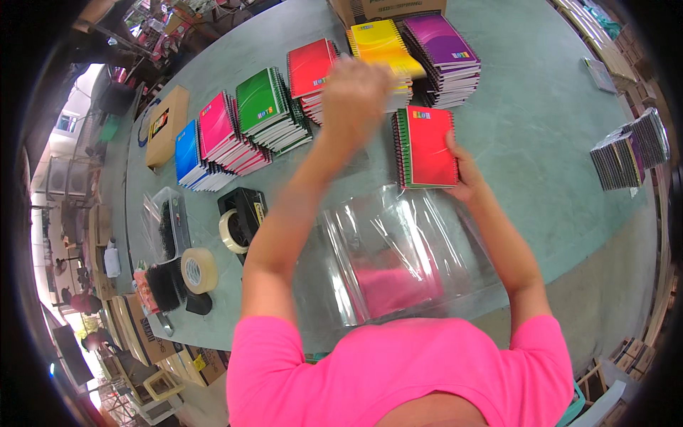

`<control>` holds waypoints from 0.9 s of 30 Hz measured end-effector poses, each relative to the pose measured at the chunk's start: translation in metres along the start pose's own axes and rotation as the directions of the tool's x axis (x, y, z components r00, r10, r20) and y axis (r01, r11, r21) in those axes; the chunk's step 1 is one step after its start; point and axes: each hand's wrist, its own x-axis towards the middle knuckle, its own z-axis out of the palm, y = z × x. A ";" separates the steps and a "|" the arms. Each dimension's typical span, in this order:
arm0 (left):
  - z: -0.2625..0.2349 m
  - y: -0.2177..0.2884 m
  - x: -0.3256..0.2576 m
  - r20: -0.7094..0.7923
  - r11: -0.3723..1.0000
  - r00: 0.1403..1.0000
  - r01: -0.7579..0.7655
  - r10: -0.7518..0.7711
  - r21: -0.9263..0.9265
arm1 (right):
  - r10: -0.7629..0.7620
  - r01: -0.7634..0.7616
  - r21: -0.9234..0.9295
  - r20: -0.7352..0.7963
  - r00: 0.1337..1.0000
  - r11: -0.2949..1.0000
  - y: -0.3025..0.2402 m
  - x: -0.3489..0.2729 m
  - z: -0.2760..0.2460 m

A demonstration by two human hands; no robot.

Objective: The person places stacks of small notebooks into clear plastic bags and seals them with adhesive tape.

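My left hand point(356, 92), blurred by motion, reaches over the near part of a stack of yellow spiral notebooks point(377, 41). Its fingers look closed on the top notebook, whose cover bends up at the near right corner; the fingertips are hidden. With my right hand point(466, 169) I grip a small bundle of spiral notebooks by its right edge. A red notebook point(429, 146) tops that bundle, and green coils show along its left side. Below the bundle, clear plastic sheeting point(398, 228) lies near my body, with a pink patch showing through.
Stacks of blue point(188, 153), pink point(218, 127), green point(262, 99), red point(309, 65) and purple notebooks point(440, 41) line the far side. A tape dispenser point(245, 213), tape roll point(199, 270) and plastic box point(171, 220) stand left. Wrapped bundles point(626, 156) sit right.
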 end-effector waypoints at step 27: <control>0.076 0.015 0.061 0.026 0.977 0.993 -0.112 0.118 -0.179 | 0.015 -0.021 0.054 0.111 0.994 0.998 -0.016 -0.047 -0.018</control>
